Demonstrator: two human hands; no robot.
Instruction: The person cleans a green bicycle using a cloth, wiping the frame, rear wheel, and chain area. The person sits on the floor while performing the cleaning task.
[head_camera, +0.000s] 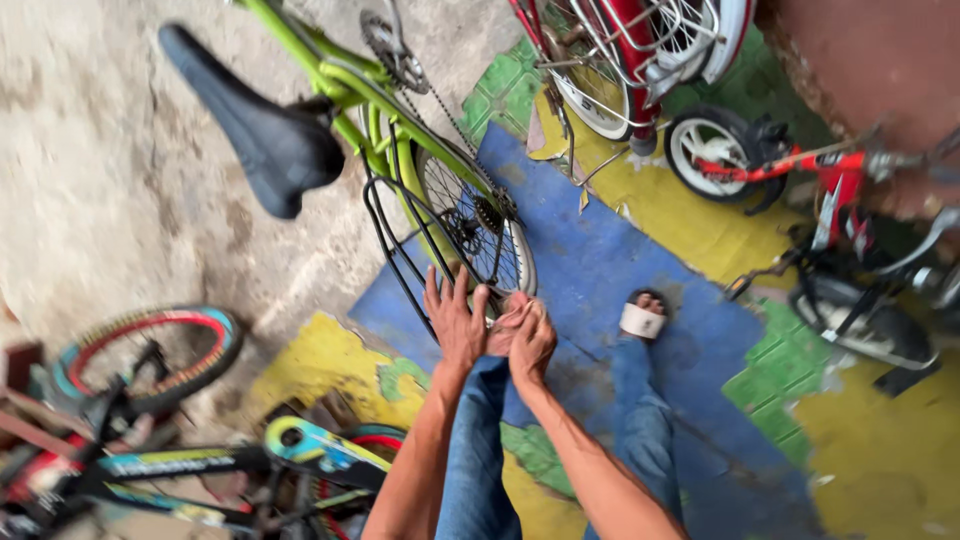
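Bare forearms, blue jeans, white-strapped sandal.

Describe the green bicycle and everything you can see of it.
The green bicycle stands on the painted floor, seen from above and behind. Its frame is bright lime green, apparently painted metal. It has a long black saddle, a chain running to the rear sprocket, a spoked rear wheel and a black wire rear rack. Its front is out of view. The left hand and right hand are at the rear tyre.

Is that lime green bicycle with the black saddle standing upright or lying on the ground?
Upright. The lime green bicycle stands with its rear wheel on the floor and its black saddle raised, while both hands touch that wheel.
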